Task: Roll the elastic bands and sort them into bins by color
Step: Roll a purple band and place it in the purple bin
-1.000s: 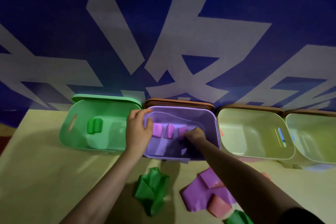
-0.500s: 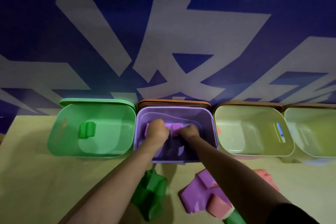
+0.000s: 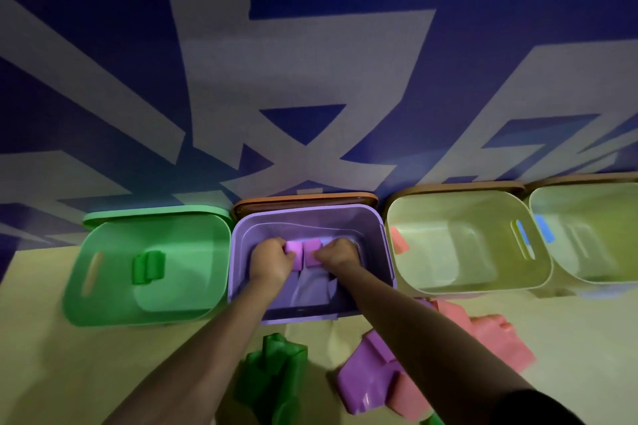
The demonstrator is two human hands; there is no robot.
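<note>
A dim, low-light scene with muted, slightly grainy colour. The wide-angle lens bends the blue wall and stretches the bins at the edges. Soft shadows fall beneath both forearms onto the surface. The green bin and purple bin catch a faint sheen. Both hands look soft with slight blur; the bands at the bottom edge are smeared.

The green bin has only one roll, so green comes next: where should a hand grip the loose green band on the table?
Probably the raised upper fold of the loose green band, pinched from above. It lies crumpled with upstanding folds, between both forearms, so either hand could reach it.
</note>
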